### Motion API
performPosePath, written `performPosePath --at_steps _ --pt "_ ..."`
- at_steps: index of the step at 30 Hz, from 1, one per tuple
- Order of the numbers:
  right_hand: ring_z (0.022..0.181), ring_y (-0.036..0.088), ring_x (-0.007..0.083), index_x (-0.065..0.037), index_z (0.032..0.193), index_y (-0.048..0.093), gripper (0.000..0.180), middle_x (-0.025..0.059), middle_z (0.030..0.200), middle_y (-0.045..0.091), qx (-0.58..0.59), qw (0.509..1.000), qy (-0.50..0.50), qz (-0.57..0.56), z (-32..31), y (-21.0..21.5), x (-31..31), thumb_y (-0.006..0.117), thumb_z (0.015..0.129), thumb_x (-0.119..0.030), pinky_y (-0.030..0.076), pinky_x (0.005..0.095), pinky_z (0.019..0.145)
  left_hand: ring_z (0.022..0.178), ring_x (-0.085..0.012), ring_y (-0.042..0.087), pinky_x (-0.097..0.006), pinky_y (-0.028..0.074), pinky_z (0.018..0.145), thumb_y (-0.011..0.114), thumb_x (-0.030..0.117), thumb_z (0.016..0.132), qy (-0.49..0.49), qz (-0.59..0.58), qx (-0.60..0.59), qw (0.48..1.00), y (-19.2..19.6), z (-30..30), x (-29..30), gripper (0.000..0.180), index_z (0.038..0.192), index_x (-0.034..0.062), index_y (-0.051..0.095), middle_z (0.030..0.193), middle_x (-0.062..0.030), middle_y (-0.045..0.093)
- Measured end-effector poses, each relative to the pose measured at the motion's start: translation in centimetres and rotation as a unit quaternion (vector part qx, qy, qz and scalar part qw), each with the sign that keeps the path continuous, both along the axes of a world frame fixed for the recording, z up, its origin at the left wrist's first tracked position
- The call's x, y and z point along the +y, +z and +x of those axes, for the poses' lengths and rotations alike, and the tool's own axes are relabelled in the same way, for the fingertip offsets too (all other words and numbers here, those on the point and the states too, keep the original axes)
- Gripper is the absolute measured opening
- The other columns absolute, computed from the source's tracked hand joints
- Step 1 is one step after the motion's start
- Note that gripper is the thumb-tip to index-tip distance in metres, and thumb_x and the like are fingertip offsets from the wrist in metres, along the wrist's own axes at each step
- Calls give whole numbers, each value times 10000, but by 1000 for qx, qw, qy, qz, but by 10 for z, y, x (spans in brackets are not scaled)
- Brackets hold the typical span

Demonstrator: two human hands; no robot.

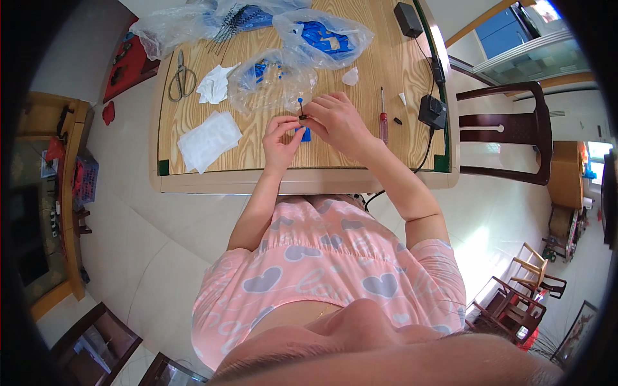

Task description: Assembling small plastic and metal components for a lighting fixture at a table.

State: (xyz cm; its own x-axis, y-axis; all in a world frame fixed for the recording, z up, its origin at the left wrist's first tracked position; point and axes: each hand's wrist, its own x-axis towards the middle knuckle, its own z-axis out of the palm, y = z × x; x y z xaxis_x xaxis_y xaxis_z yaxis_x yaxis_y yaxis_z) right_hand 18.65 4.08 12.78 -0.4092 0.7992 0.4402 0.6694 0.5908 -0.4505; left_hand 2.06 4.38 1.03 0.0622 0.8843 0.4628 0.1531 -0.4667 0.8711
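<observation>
Above the wood-grain table (360, 152), hands (336, 121) pinch a blue-tipped black stem (301, 108).

Dark piece (303, 117) pinched by left hand (280, 145) and right hand (336, 119): partly covered by fingertips, too small to identify. Blue piece (306, 135) beneath partly hidden by left thumb. Small bits inside middle clear bag (241, 90) too tiny to make out. Far-left plastic bag (170, 32) cut by top edge. Lower dark chair (168, 372) cropped at bottom.
</observation>
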Motion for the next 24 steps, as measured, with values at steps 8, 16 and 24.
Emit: performPosePath --at_steps 8,16,24 --pt "813 578 283 -63 916 594 146 84 809 592 18 1000 9 -1 -1 2 -1 664 818 -145 406 385 803 955 -218 601 -313 479 849 759 -9 725 3 -7 11 1000 -3 -1 0 166 869 31 688 981 -84 635" --pt "842 596 234 -92 903 595 159 35 818 601 -2 1000 -1 1 -1 6 -2 683 802 -179 411 381 819 955 -220 597 -312 474 855 761 -5 724 0 -14 6 1000 -2 -1 1 159 864 27 693 978 -84 635" --pt "830 599 243 -90 900 595 161 40 818 602 -2 1000 0 14 -2 3 -1 677 805 -191 418 381 801 954 -220 595 -311 473 851 758 -6 726 0 -9 2 1000 -4 -1 1 157 866 25 693 974 -83 633"
